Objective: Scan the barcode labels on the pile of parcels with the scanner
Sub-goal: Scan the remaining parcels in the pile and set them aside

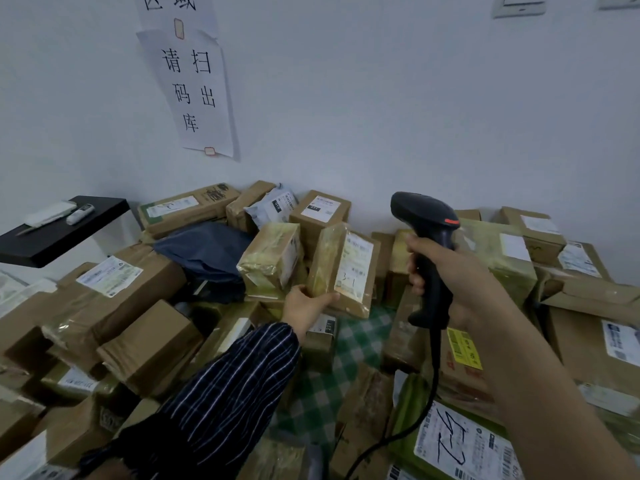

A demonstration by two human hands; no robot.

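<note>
A pile of brown cardboard parcels (114,306) with white labels fills the table. My left hand (306,304) grips the lower corner of a tape-wrapped parcel (341,268), tilted upright with its white barcode label (355,263) facing right. My right hand (450,271) holds the black scanner (427,237) by its handle, to the right of that parcel. The scanner's head points left and its cable hangs down toward the near edge.
A black shelf (59,230) with a remote and a white bundle juts from the left wall. A paper sign (194,91) is taped to the white wall. A dark blue bag (207,251) lies among the parcels. Green checked cloth (356,344) shows between boxes.
</note>
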